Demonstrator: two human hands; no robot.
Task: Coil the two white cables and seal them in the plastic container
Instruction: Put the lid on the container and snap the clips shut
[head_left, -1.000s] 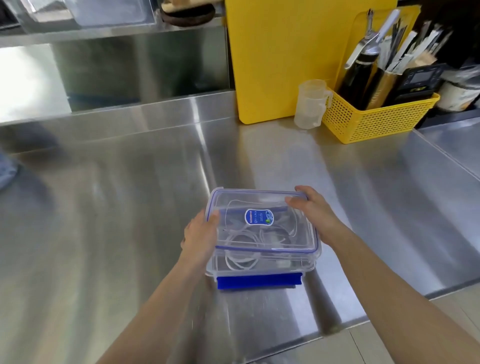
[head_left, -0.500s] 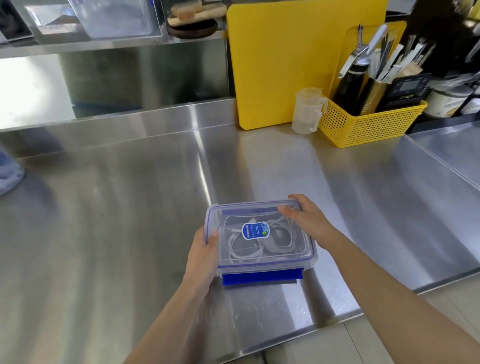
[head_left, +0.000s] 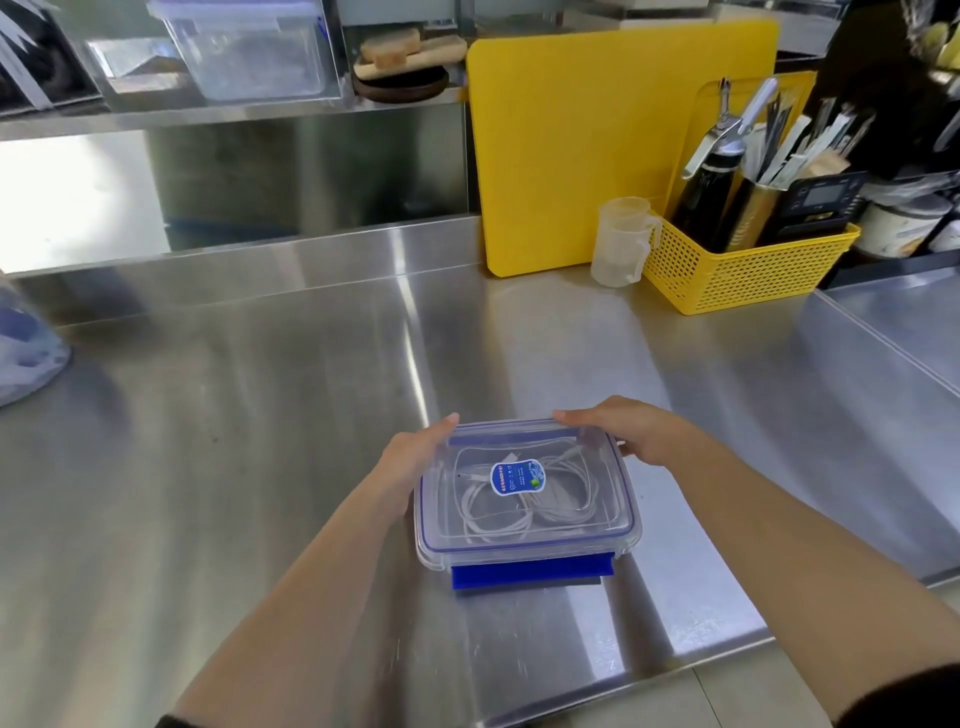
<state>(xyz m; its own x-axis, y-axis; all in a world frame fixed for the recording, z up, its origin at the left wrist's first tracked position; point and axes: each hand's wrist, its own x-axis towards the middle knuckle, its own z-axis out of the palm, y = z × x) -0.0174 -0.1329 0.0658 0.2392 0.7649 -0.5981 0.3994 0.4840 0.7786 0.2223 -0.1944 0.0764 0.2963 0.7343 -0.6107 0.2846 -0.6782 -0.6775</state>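
Note:
A clear plastic container (head_left: 621, 512) with a blue-trimmed lid (head_left: 561, 538) rests on the steel counter (head_left: 260, 467) near its front edge. Two coiled white cables (head_left: 524, 512) lie inside, seen through the lid under a blue oval sticker (head_left: 517, 477). A blue latch flap (head_left: 530, 570) sticks out flat at the near side. My left hand (head_left: 413, 457) grips the container's far left corner. My right hand (head_left: 631, 428) lies over the far right edge, fingers on the far latch (head_left: 511, 435).
At the back right a yellow cutting board (head_left: 582, 135) leans on the wall, beside a clear measuring cup (head_left: 621, 241) and a yellow basket (head_left: 737, 270) of utensils. A bluish object (head_left: 23, 358) sits at the left edge. A shelf above holds a clear bin (head_left: 249, 49).
The lid went from tilted above the container to seated flat on it. Both hands slid from the lid's sides to the far edge.

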